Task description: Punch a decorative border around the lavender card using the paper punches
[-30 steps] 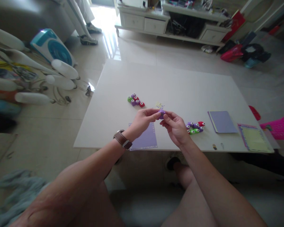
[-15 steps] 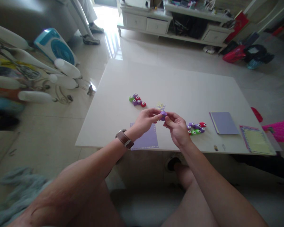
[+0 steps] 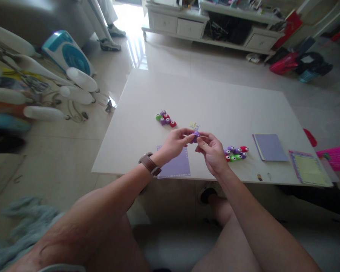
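Tilts purple piece point(image 3: 196, 136) slightly since earlier frame; pinches it between left hand point(image 3: 173, 143) and right hand point(image 3: 215, 152), not yet set down. Has far cluster point(image 3: 167, 121) grouped left of grip, near cluster point(image 3: 238, 156) right.

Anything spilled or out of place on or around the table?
Small pale bits lie scattered on the white table, beyond the purple piece held between the left hand and right hand; they look like loose scraps. A crumpled greyish cloth is bunched on the floor, lower left.
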The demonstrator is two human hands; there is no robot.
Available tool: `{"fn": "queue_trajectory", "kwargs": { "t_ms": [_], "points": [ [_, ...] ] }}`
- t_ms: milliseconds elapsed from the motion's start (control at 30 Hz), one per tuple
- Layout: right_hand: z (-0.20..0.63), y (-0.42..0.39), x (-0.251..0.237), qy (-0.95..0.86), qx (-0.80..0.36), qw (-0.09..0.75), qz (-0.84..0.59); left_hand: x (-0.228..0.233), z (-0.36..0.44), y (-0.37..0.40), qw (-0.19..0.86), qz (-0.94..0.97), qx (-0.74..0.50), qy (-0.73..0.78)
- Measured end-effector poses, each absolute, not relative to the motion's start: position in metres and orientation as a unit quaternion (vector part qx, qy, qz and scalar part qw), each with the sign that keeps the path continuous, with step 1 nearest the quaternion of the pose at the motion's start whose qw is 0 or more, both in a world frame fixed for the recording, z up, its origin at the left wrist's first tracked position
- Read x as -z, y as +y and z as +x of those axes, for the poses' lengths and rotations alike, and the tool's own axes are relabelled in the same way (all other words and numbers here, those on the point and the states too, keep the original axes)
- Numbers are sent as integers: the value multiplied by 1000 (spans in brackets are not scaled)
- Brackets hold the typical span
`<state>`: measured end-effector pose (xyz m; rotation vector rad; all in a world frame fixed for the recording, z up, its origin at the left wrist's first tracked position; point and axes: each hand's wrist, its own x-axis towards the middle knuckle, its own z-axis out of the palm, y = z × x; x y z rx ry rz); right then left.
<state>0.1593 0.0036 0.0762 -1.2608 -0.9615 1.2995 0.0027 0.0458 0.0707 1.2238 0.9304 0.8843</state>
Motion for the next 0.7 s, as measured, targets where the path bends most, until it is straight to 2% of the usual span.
{"fn": "queue_trajectory", "kwargs": {
  "t_ms": [200,267,433,567,700],
  "points": [
    [170,8,-71,-435,-524,496,-539,-64,-3,52,559,627,-311,445],
    [177,12,-66,-484,-477,477,-557,-58,-9,51,480,683,-253,490],
    [193,17,-56,-651,-277,362,-607,-39,-30,49,278,802,-69,523],
    [195,20,-50,-697,-232,304,-606,-29,-38,54,246,804,20,541],
    [193,22,-47,-708,-228,278,-608,-25,-34,53,221,810,48,541]
  ]
}}
